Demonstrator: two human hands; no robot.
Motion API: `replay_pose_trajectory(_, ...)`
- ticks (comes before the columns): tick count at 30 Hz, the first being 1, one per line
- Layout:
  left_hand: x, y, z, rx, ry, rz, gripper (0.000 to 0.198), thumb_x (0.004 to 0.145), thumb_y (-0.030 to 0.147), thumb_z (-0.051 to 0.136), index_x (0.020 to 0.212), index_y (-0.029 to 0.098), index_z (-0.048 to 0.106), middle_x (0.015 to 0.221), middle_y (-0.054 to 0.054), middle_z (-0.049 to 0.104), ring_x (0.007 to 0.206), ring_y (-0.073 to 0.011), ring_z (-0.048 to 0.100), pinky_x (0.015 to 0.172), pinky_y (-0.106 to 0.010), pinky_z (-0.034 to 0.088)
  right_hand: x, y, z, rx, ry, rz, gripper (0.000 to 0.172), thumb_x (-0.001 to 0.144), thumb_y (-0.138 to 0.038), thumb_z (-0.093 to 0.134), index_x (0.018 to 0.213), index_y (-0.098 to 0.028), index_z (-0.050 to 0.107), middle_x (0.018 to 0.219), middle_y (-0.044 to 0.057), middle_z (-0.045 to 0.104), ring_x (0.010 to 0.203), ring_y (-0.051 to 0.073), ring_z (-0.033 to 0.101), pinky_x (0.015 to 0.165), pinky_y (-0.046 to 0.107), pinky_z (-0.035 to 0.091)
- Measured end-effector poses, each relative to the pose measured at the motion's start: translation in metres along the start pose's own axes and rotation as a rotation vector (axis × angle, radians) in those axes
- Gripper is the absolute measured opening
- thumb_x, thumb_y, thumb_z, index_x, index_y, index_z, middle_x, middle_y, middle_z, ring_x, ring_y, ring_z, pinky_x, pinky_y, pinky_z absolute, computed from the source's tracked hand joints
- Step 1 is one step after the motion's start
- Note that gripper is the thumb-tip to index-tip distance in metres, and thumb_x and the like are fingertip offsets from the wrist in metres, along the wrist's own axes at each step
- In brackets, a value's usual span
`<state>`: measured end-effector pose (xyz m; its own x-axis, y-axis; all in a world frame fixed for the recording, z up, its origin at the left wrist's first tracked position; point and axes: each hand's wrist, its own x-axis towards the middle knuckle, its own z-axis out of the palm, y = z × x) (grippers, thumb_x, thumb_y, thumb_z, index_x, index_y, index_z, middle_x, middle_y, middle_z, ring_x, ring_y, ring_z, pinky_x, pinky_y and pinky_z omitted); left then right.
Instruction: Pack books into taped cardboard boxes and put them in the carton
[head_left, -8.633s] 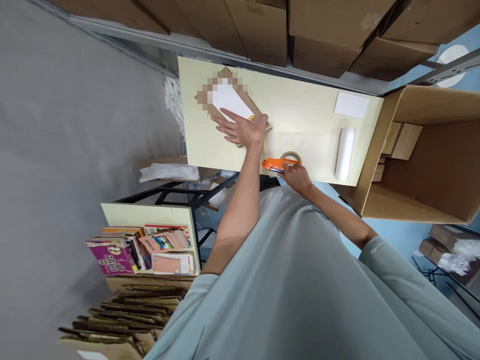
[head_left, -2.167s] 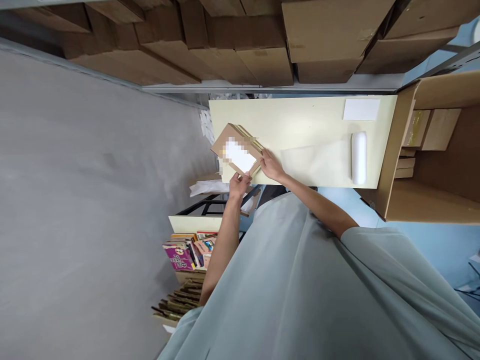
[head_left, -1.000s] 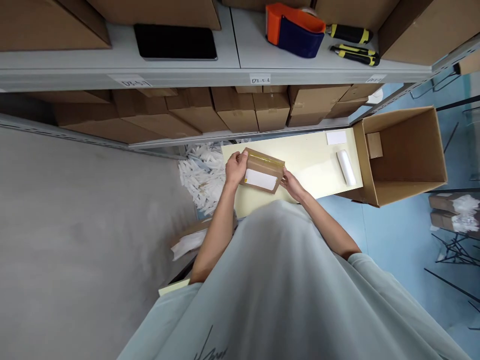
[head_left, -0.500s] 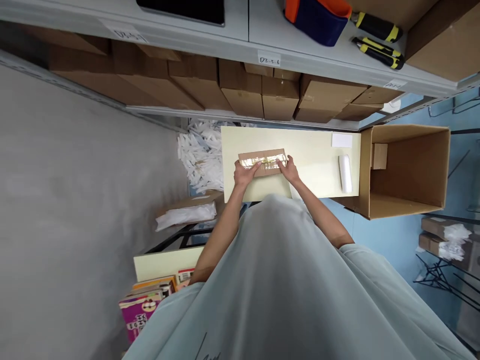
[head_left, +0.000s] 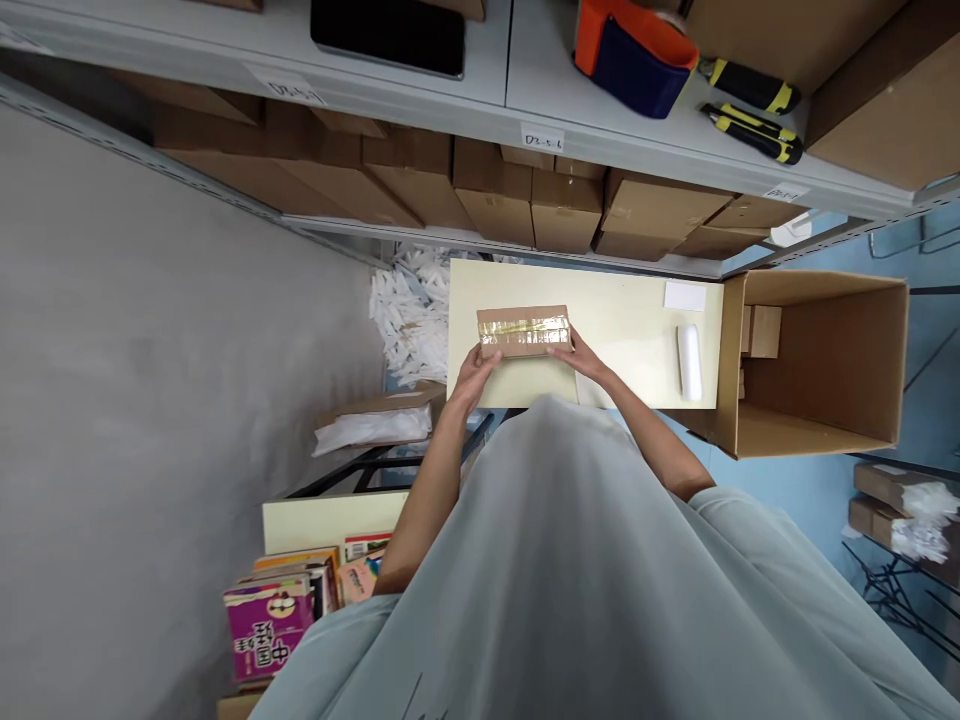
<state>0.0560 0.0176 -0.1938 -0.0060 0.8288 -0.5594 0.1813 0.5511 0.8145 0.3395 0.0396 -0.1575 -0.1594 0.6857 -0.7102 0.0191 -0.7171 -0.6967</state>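
A small brown cardboard parcel with a shiny strip of clear tape along its top lies over the pale yellow table. My left hand grips its left end. My right hand grips its right end, fingers curled on the near edge. Whether the parcel rests on the table or hangs just above it, I cannot tell.
A white roll and a white label lie at the table's right end. A big open carton stands right of it. On the shelf above: an orange tape dispenser, yellow-black cutters, a black tablet. Books lower left.
The parcel was turned from label side up to its taped side up and brought down towards the table. Both hands have stayed on its ends.
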Motion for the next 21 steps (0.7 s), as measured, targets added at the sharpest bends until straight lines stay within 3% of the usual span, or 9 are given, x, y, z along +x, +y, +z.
replay_pose_trajectory(3,-0.008,-0.007,-0.006,-0.066,-0.097,-0.031,0.081,0.074,0.046,0.099,0.144,0.023,0.066,0.157,-0.018,0.069,0.151,-0.0328,0.063,0.129,-0.049,0.049,-0.012,0.009,0.000,-0.088,-0.002,-0.121,0.108,0.076,-0.041,0.095,0.172,-0.030,0.046,0.167,0.008,0.063,0.160,0.034,0.052,0.135,0.058,0.043)
replay_pose_trajectory(5,-0.007,-0.006,-0.006,-0.001,-0.065,-0.041,0.085,0.069,0.041,0.101,0.144,0.021,0.067,0.155,-0.019,0.069,0.151,-0.0362,0.063,0.129,-0.055,0.048,-0.015,0.012,0.002,-0.154,0.057,-0.148,0.096,0.081,-0.042,0.090,0.168,-0.030,0.051,0.162,0.007,0.067,0.154,0.032,0.058,0.135,0.057,0.043)
replay_pose_trajectory(9,0.005,0.010,-0.003,0.070,0.060,0.047,0.078,0.084,0.044,0.088,0.153,0.020,0.063,0.163,-0.021,0.062,0.152,-0.0352,0.061,0.127,-0.054,0.051,-0.016,0.009,0.002,-0.211,0.220,-0.203,0.066,0.098,-0.050,0.069,0.159,-0.028,0.060,0.150,0.008,0.076,0.142,0.030,0.067,0.131,0.053,0.048)
replay_pose_trajectory(13,0.018,0.033,0.001,-0.004,-0.048,0.155,0.071,0.095,0.043,0.077,0.159,0.018,0.059,0.162,-0.019,0.065,0.145,-0.0312,0.069,0.126,-0.047,0.054,-0.017,0.000,-0.002,-0.223,0.317,-0.242,0.059,0.104,-0.057,0.056,0.154,-0.025,0.065,0.144,0.009,0.078,0.131,0.030,0.072,0.122,0.047,0.055)
replay_pose_trajectory(18,0.025,0.053,0.011,0.032,-0.149,0.219,0.057,0.094,0.036,0.074,0.146,0.014,0.069,0.154,-0.019,0.072,0.145,-0.0333,0.069,0.124,-0.051,0.057,-0.032,-0.006,-0.023,-0.261,0.564,-0.252,0.058,0.103,-0.061,0.047,0.135,-0.022,0.074,0.140,0.012,0.078,0.127,0.030,0.071,0.120,0.047,0.056)
replay_pose_trajectory(21,0.024,0.060,0.024,0.053,-0.254,0.257,0.053,0.095,0.035,0.073,0.144,0.015,0.071,0.152,-0.017,0.074,0.145,-0.0329,0.069,0.125,-0.050,0.056,-0.049,-0.002,-0.038,-0.242,0.646,-0.276,0.054,0.100,-0.063,0.051,0.127,-0.023,0.075,0.134,0.012,0.080,0.123,0.030,0.071,0.116,0.046,0.057)
